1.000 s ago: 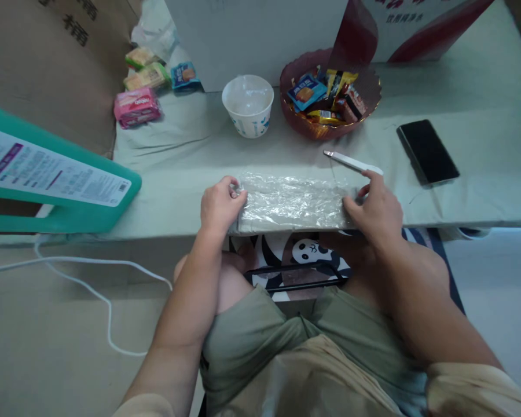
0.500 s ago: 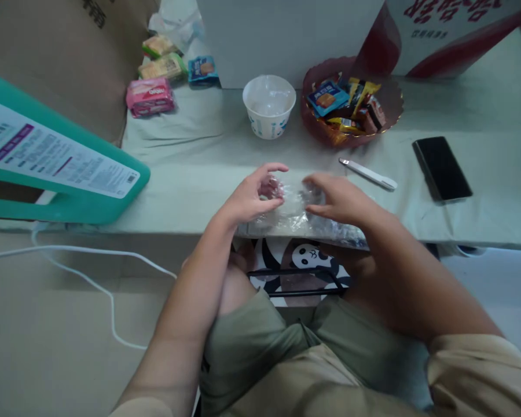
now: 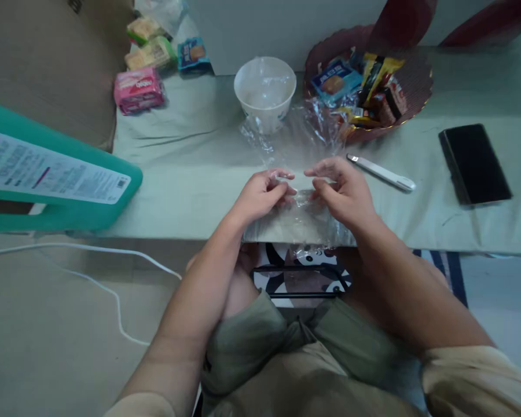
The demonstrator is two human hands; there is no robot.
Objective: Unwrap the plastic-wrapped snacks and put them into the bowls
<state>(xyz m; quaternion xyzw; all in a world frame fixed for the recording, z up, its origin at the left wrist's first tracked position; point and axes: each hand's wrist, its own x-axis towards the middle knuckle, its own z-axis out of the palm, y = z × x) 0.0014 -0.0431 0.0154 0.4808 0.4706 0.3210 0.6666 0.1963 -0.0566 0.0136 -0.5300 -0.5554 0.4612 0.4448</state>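
A crinkled sheet of clear plastic film (image 3: 301, 223) spreads between and around my two hands, from the table's front edge up toward the cup and the bowl. My left hand (image 3: 263, 194) pinches the film with thumb and fingers. Opposite it, my right hand (image 3: 347, 194) has its fingers curled on the same film, thumb close to the fingertips. Beyond them stands a white paper cup (image 3: 265, 119), with film lying in front of it. A white utility knife or similar slim tool (image 3: 384, 174) rests just right of my right hand.
A scalloped bowl (image 3: 421, 95) of wrapped snacks sits at the back. To the right lies a black phone (image 3: 475, 165). Several snack packs, among them a pink one (image 3: 139, 90), are at back left. A green container (image 3: 125, 176) stands left, with a white cable (image 3: 108, 249) below.
The film, earlier bunched low near the table's edge, now reaches up toward the cup and bowl. My fingers have closed in on it, and the view has shifted slightly.
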